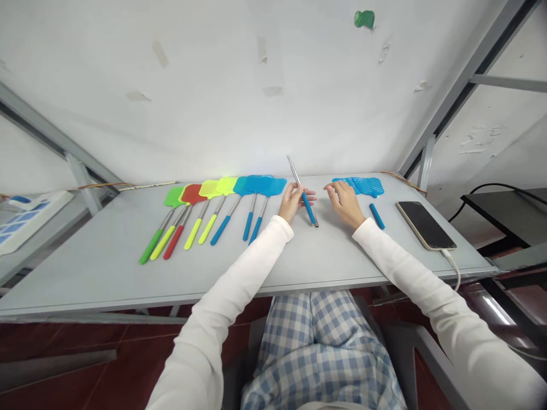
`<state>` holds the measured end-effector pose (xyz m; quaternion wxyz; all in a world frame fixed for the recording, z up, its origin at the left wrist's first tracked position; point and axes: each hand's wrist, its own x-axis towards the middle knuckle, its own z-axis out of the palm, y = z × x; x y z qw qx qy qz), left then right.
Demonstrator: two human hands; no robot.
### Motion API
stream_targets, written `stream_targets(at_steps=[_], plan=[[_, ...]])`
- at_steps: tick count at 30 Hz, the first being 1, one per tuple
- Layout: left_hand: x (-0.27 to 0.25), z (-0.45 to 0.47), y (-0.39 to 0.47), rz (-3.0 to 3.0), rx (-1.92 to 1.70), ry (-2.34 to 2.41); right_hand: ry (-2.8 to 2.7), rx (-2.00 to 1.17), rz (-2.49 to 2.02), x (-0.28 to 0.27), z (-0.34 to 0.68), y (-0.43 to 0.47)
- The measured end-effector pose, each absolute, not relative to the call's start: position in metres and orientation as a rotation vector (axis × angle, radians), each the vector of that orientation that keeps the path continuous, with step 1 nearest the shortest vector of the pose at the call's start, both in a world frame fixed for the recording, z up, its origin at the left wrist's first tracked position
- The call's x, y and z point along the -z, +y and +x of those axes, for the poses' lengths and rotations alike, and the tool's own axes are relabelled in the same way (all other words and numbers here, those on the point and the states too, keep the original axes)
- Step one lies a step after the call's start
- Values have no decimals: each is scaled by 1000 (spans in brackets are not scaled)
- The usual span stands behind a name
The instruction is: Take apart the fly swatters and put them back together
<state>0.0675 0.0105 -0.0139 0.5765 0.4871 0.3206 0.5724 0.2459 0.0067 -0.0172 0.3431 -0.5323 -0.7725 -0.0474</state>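
Note:
Between the thumb and fingers of my left hand [292, 200] is a fly swatter handle [307, 208], a blue grip with a thin metal telescopic rod pointing up and away; no head shows on it. A dark metal end shows at the grip's lower tip. Across from it, my right hand [345, 204] hovers over the table with loosely bent fingers apart and nothing visible in them. Just behind that hand lie blue swatter heads [367, 185], partly covered by it. A loose blue grip [376, 216] rests to the right of my right wrist.
Several assembled fly swatters [196, 196] in green, yellow, red and blue lie fanned out on the left of the grey table [106, 256]. A phone [426, 224] with a white charging cable [453, 269] sits at the right. Behind the table stands a white wall [213, 114].

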Motion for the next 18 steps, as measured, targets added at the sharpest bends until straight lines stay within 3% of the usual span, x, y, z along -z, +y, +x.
stream_targets(at_steps=[6, 12, 18], plan=[[8, 61, 13, 1151, -1388, 864, -1914, 203, -1869, 45, 269, 28], [16, 56, 22, 1321, -1359, 979, -2025, 138, -1800, 42, 270, 26], [16, 46, 14, 2094, -1308, 1378, -2042, 170, -1879, 42, 269, 24]])
